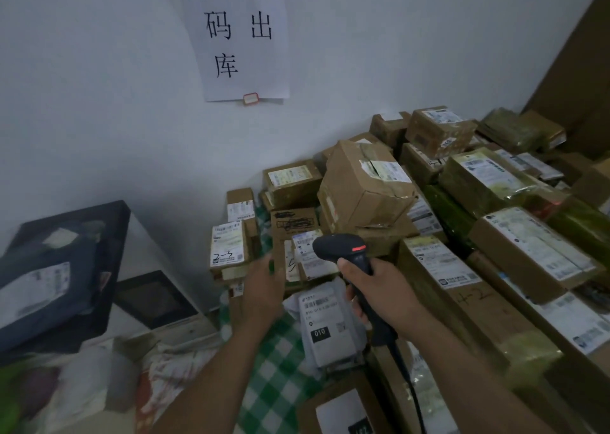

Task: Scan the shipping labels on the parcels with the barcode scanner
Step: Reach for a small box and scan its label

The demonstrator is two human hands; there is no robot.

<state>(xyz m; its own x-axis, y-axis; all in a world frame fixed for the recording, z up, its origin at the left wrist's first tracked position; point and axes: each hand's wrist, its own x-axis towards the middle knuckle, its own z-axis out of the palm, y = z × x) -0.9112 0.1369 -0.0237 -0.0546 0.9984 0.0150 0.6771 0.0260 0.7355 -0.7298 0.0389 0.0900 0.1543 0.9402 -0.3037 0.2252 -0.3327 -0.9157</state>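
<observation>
My right hand [383,288] grips the handle of a black barcode scanner [343,252], whose head points left and away over the parcels. My left hand [262,288] reaches forward with straight fingers toward a small brown box with a white label marked "2-3" [227,245]; whether it touches the box I cannot tell. A grey mailer bag with a label reading "010" [325,321] lies on the green checked cloth [277,377] between my forearms. Several labelled cardboard boxes fill the table, among them a large dented one [363,182].
More boxes and green-wrapped parcels [488,176] pile up to the right against the white wall. A paper sign [237,37] hangs on the wall. A dark crate [62,268] with a labelled bag stands at the left beside a white appliance [155,298].
</observation>
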